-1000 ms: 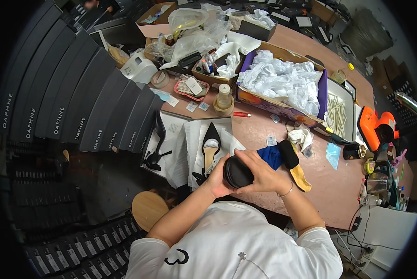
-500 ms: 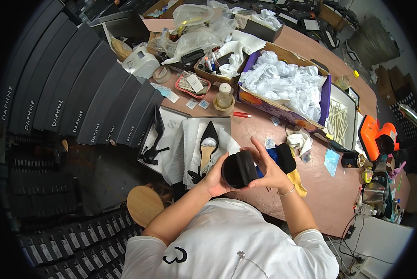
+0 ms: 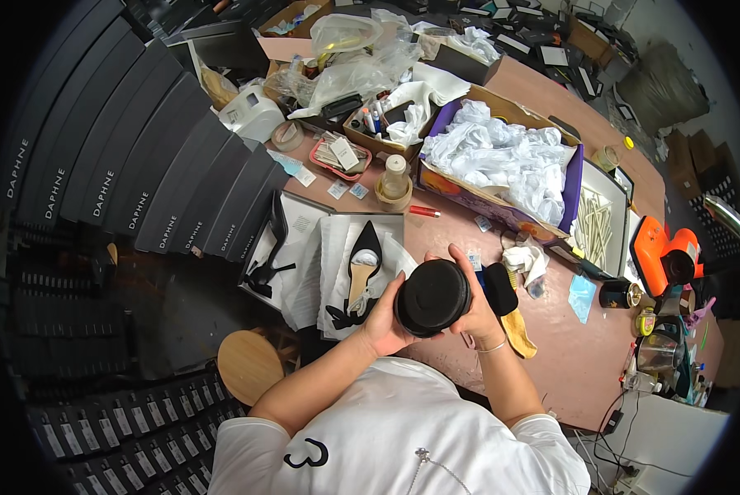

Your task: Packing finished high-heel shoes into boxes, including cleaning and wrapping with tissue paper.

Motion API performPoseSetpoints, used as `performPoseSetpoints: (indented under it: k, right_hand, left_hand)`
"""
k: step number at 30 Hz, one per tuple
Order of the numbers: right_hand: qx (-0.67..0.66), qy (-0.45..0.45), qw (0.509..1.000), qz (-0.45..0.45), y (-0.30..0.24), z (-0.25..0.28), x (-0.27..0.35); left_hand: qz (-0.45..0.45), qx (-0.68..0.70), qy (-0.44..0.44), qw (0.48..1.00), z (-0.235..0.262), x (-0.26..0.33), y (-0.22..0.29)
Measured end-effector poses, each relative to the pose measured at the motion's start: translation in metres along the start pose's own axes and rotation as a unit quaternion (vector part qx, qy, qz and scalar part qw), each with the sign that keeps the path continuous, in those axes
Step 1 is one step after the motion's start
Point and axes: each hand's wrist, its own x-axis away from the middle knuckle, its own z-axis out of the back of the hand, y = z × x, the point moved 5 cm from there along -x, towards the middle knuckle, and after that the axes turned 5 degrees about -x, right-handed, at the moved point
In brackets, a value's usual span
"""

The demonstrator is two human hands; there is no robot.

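Note:
Between both hands, in front of my chest, is a round black lidded container (image 3: 432, 298), its flat circular top facing up. My left hand (image 3: 386, 322) grips its left side, thumb along the rim. My right hand (image 3: 477, 313) wraps the right side with its fingers at the edge. What the container holds is hidden. Just left of my hands a black pointed slingback shoe (image 3: 365, 252) with a bow lies on white tissue (image 3: 332, 247) in an open shoe box. Its mate, a black heeled shoe (image 3: 276, 239), rests on its side at the box's left.
Black shoe boxes (image 3: 151, 157) stand stacked at the left. A purple-edged carton (image 3: 461, 188) of crumpled white tissue sits ahead, beside a tray of white sticks (image 3: 598, 223). A black pad (image 3: 499, 289) and yellow cloth (image 3: 518, 332) lie right of my hands. A wooden stool (image 3: 250, 367) stands lower left.
The round black container has turned from standing on edge to showing its flat top upward. Both hands have shifted their hold round its sides.

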Motion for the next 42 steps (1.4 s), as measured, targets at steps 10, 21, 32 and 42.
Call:
performPoseSetpoints:
  k: [10, 21, 32, 42]
  right_hand:
    - [0.122, -0.053, 0.990, -0.044, 0.024, -0.008, 0.009]
    - [0.287, -0.054, 0.956, -0.032, 0.039, -0.013, 0.014]
    - [0.557, -0.114, 0.821, 0.056, -0.003, -0.044, 0.008]
    - [0.364, 0.161, 0.917, -0.035, 0.039, -0.018, 0.035]
  left_hand:
    - [-0.024, 0.046, 0.038, 0.998, 0.009, 0.024, 0.007]
    - [-0.032, 0.081, 0.029, 0.996, 0.029, 0.024, 0.005]
    - [-0.058, 0.013, 0.078, 0.995, 0.029, 0.023, 0.005]
    - [-0.233, -0.116, 0.144, 0.955, 0.024, 0.002, -0.014]
